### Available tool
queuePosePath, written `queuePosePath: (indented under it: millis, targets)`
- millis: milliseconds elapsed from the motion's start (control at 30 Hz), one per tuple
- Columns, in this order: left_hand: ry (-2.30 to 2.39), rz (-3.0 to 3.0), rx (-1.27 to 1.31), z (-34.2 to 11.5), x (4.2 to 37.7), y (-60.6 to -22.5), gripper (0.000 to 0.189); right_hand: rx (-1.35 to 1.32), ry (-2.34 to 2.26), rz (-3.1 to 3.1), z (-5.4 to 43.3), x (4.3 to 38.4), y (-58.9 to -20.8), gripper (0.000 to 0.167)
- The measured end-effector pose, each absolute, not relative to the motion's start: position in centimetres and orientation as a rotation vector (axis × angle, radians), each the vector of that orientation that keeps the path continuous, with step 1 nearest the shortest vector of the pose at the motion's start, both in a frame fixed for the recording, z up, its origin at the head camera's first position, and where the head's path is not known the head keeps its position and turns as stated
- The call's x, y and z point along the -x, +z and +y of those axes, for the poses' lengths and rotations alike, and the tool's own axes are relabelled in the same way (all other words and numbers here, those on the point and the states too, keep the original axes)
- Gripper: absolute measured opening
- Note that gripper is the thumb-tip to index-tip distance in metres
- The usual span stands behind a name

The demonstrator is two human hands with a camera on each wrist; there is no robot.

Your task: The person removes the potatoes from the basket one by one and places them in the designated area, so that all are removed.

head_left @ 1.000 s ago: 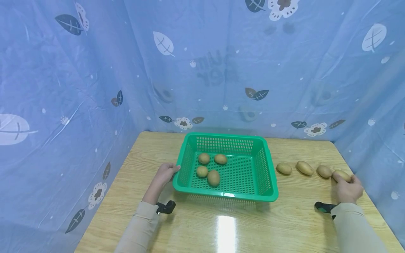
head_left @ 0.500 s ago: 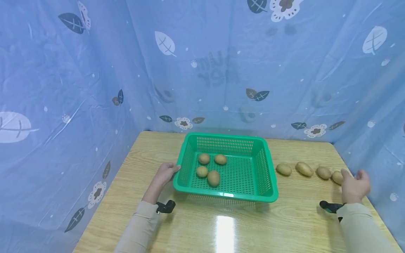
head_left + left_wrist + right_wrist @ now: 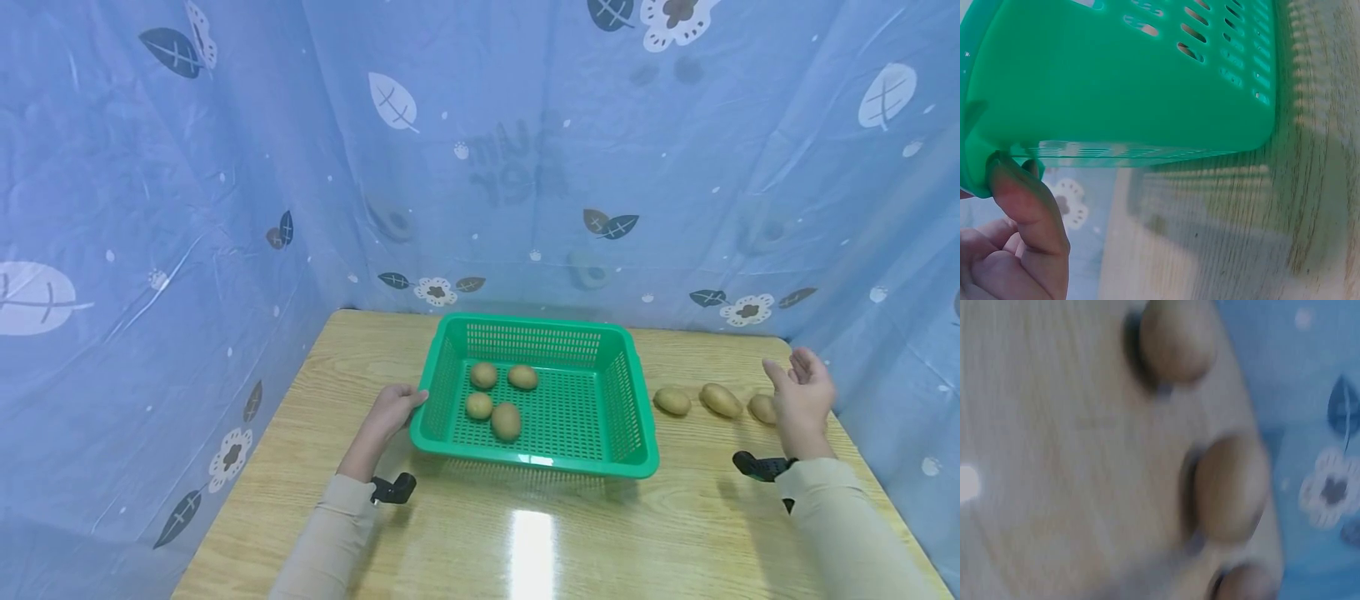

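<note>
Head view, basket: one green plastic basket [image 3: 480,455], slotted walls, mesh floor, standing upright on the wood-grain bench [image 3: 442,542].
Basket contents: four potatoes [image 3: 506,422], all in the left part; two toward the back wall, two nearer the front, the front pair just beside each other.
Loose potatoes: three in sight [image 3: 721,401] on the bench, right of the basket, in a row running outward; the outermost one partly covered by the right hand.
Left hand: at the basket's left rim [image 3: 390,410], thumb over the edge, gripping it.
Right hand: raised above the bench [image 3: 806,400], near the outermost visible potato, fingers loosely bent, thumb apart, nothing held.
Sleeves: two, beige [image 3: 326,529]; black device [image 3: 393,490] at each wrist.
Backdrop: blue cloth [image 3: 450,208] with leaf and flower prints, behind and at both sides.
Left wrist view, grip: basket tilted in frame by the camera angle; left hand at lower left, a digit curled against the rim.
Right wrist view, potatoes: three, blurred, set apart in a line on the bench beside the blue cloth; lowest one cut by the frame edge.
</note>
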State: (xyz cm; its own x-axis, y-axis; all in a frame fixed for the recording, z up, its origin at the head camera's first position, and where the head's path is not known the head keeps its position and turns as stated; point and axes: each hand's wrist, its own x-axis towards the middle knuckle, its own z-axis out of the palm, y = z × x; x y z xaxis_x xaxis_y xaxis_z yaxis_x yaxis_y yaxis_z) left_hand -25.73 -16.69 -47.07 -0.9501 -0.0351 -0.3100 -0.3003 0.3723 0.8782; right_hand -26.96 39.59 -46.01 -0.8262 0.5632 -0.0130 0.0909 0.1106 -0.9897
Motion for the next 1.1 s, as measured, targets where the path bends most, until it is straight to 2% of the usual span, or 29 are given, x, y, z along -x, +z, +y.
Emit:
queuePosePath:
  millis: [400,633,1100]
  targets:
    - [1.604,2.396,0.291,-16.7,25.5,-47.0,0.03,0.192,2.088,-1.756,32.8,28.6,-42.2,0.067]
    - [1.605,2.395,0.294,-16.7,25.7,-47.0,0.03,-0.04,2.199,-1.644,28.3,29.6,-40.7,0.061]
    - [1.599,2.414,0.289,-16.6,25.6,-47.1,0.03,-0.171,2.31,-1.643,20.0,32.1,-42.0,0.053]
